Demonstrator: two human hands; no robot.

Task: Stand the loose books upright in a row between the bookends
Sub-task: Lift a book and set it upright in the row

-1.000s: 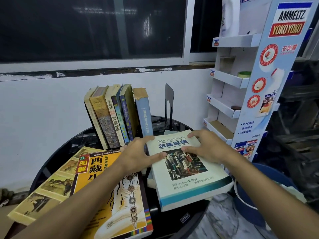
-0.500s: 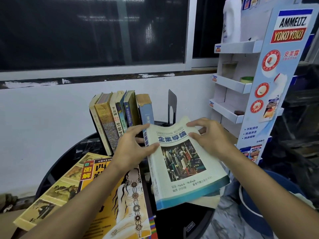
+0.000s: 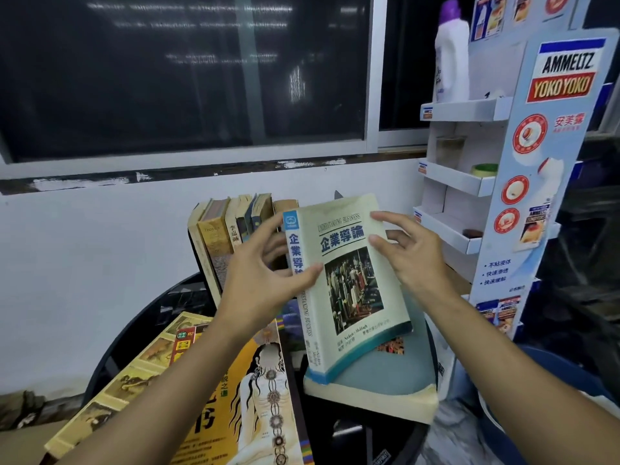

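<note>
A thick pale business textbook (image 3: 349, 283) is tilted nearly upright above the round black table (image 3: 141, 327), its bottom corner on a teal book (image 3: 385, 377) that lies flat. My left hand (image 3: 261, 280) grips its spine edge, thumb across the cover. My right hand (image 3: 409, 253) holds its right edge with curled fingers. Behind stands a row of upright books (image 3: 228, 236), leaning left. Only the tip of a dark metal bookend (image 3: 337, 195) shows above the textbook. A yellow book (image 3: 235, 404) lies flat at the front left on another flat book (image 3: 134, 374).
A white cardboard display stand (image 3: 523, 182) with small shelves rises at the right, close to the table. A white bottle (image 3: 451, 58) stands on its top shelf. The white wall and a dark window are right behind the book row. A blue bucket (image 3: 550, 364) is low at right.
The textbook has been lifted from lying flat on the teal book to nearly upright, and both hands rose with it toward the book row.
</note>
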